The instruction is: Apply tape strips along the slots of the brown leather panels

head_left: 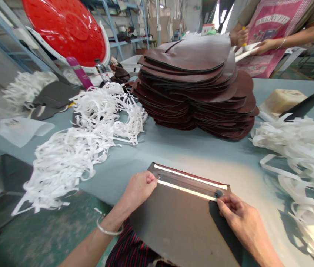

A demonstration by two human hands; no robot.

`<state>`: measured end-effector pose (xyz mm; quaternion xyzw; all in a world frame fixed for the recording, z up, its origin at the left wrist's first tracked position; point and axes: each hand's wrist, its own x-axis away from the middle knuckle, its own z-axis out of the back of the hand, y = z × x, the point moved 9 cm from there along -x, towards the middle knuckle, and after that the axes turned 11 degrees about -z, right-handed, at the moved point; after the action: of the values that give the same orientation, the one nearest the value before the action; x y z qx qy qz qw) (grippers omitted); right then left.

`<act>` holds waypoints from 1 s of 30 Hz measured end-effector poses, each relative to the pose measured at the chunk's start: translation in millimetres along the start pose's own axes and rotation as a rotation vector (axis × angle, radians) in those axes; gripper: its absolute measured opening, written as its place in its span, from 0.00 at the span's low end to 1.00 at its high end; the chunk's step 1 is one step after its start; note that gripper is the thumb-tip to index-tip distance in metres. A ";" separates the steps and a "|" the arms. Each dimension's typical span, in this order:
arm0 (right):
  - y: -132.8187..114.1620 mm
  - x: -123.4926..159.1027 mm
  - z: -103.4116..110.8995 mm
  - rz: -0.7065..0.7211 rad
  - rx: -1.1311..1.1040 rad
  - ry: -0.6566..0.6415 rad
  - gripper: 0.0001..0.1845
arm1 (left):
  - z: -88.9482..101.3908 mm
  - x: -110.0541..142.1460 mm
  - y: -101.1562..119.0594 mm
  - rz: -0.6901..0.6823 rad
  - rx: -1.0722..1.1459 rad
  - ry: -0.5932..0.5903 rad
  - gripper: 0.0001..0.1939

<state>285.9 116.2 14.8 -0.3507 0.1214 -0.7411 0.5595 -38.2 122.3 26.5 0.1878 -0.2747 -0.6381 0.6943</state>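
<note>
A grey-brown leather-like panel (181,222) lies on the near table edge and over my lap. Two white strips run along its far end, an upper strip (190,176) and a lower strip (186,190). Between them stretches a dark band that looks like a zipper (187,181). My left hand (142,187) pinches the band's left end, where a small dark tab shows at the fingertips. At the right end, my right hand (239,213) has thumb and forefinger closed beside a dark, curled end of the band.
A tall stack of dark brown leather pieces (190,89) stands ahead. Tangled white strips (70,155) lie left, with another heap (298,144) right. A black-handled tool (304,105) rests by a yellowish block (284,100). Across the table a person in a pink apron (270,33) works with both hands.
</note>
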 end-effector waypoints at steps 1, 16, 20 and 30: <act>0.0 -0.6 -0.4 0.001 -0.010 -0.002 0.16 | 0.0 -0.3 -1.0 0.012 -0.013 0.000 0.11; 3.3 -5.4 -3.2 -0.050 -0.337 -0.148 0.03 | -21.8 47.4 48.5 -0.588 -0.516 0.319 0.16; 1.2 -4.2 1.0 0.010 -0.265 -0.060 0.02 | -38.9 59.3 46.4 -0.631 -0.640 0.181 0.29; 5.7 -6.5 -4.2 -0.076 -0.452 -0.178 0.03 | -51.6 57.4 47.4 -0.591 -0.848 0.122 0.38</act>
<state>288.2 119.3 6.0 -0.5352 0.2209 -0.6816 0.4474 33.0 66.2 23.4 -0.0037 0.1138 -0.8500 0.5143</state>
